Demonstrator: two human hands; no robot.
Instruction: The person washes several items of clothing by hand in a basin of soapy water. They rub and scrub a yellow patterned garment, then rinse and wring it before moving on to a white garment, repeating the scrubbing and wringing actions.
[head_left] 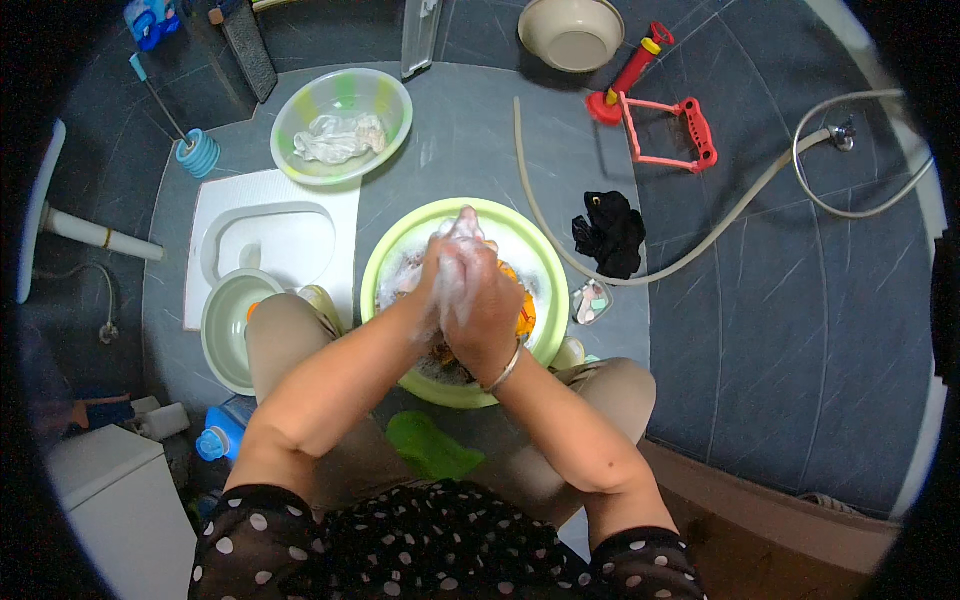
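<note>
My left hand (pixel 434 275) and my right hand (pixel 490 300) are pressed together above a light-green basin (pixel 371 290). White suds coat both hands and fill the gap between them. Fingers are closed around each other, and whatever they may hold is hidden by foam. A bracelet circles my right wrist. Inside the basin, foamy water surrounds wet laundry, with an orange patterned cloth (pixel 526 318) showing beside my right hand. Dark fabric lies under my wrists, partly covered by them.
Beyond the squat toilet (pixel 195 240) stands a pale basin (pixel 392 135) holding white cloth (pixel 345 138). A grey-green basin (pixel 213 350) sits by my left knee. Rightward are a soap box (pixel 592 303), black cloth (pixel 618 235), a hose (pixel 532 195) and a red plunger pump (pixel 630 78).
</note>
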